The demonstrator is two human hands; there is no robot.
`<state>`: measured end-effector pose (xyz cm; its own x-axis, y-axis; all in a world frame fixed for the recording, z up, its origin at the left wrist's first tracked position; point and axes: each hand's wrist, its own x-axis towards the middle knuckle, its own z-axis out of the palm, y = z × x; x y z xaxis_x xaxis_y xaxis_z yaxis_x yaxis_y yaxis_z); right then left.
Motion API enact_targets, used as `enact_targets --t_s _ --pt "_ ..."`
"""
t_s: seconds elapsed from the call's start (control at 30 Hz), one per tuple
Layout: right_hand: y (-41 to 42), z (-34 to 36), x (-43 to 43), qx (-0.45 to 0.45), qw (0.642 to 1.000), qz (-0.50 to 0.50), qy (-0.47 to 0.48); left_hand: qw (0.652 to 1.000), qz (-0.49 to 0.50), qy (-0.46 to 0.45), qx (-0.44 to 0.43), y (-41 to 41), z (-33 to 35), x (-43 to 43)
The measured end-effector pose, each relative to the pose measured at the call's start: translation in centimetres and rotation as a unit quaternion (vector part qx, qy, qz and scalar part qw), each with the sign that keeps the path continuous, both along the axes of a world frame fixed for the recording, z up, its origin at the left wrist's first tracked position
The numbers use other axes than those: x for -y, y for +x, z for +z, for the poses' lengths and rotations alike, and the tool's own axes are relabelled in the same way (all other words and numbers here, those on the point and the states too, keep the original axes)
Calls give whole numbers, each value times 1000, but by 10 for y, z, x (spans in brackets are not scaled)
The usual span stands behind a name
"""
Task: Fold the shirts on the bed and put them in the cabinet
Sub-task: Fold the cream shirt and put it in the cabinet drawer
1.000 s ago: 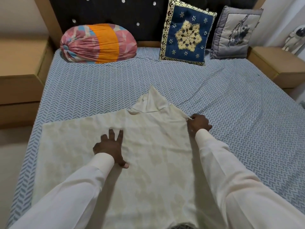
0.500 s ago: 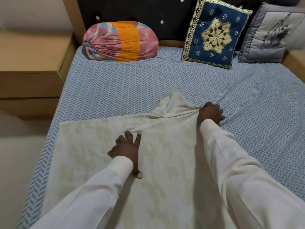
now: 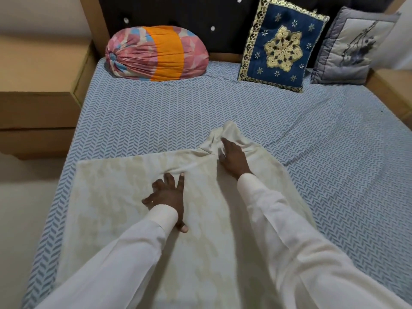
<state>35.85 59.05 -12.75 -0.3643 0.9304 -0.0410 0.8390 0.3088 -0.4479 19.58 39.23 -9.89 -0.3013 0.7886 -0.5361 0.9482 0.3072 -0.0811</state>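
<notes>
A cream shirt (image 3: pixel 116 197) with a faint pale pattern lies spread flat on the blue herringbone bed sheet (image 3: pixel 178 112), its collar end pointing toward the headboard. My left hand (image 3: pixel 168 196) presses flat on the shirt's middle with fingers spread. My right hand (image 3: pixel 233 158) lies on the bunched collar area, fingers extended over the fabric. Both of my arms wear white sleeves. The shirt's near part runs under my arms and out of view.
A pink and orange bolster (image 3: pixel 156 55), a blue and gold cushion (image 3: pixel 282 44) and a grey cushion (image 3: pixel 352 46) line the dark headboard. Wooden side units stand at the left (image 3: pixel 38 85) and far right (image 3: pixel 392 90). Bare floor lies at the left.
My right hand let go of the shirt's right edge and moved left onto the collar. The collar fabric is more bunched. My left hand stayed pressed on the shirt.
</notes>
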Motion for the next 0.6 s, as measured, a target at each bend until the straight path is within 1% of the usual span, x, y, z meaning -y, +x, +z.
enact_targets --t_s 0.07,0.13,0.2,0.27,0.33,0.37,0.43,0.47,0.53,0.6 --pt "30 2 33 -57 995 -71 40 1000 17 13 4 1 -1 7" --pt "73 0 70 -63 980 -176 64 1000 24 20 -5 2 0 15" --pt "129 -3 108 -56 950 -288 104 999 19 42 -22 6 2 28" --pt "179 -3 140 -80 911 -387 115 994 -6 91 -55 8 1 41" --pt "215 4 176 -124 883 -446 76 985 -40 153 -70 14 -2 62" --pt "231 7 195 -127 880 -454 54 980 -58 181 -61 19 -4 76" --pt "246 7 219 -102 889 -447 -8 966 -100 234 -34 23 -13 102" --pt "252 7 230 -83 890 -445 -46 959 -116 257 -14 28 -14 120" --pt "260 9 242 -70 882 -440 -153 953 -130 269 54 32 -13 152" --pt "268 15 248 -70 875 -421 -229 950 -130 245 144 28 -12 182"
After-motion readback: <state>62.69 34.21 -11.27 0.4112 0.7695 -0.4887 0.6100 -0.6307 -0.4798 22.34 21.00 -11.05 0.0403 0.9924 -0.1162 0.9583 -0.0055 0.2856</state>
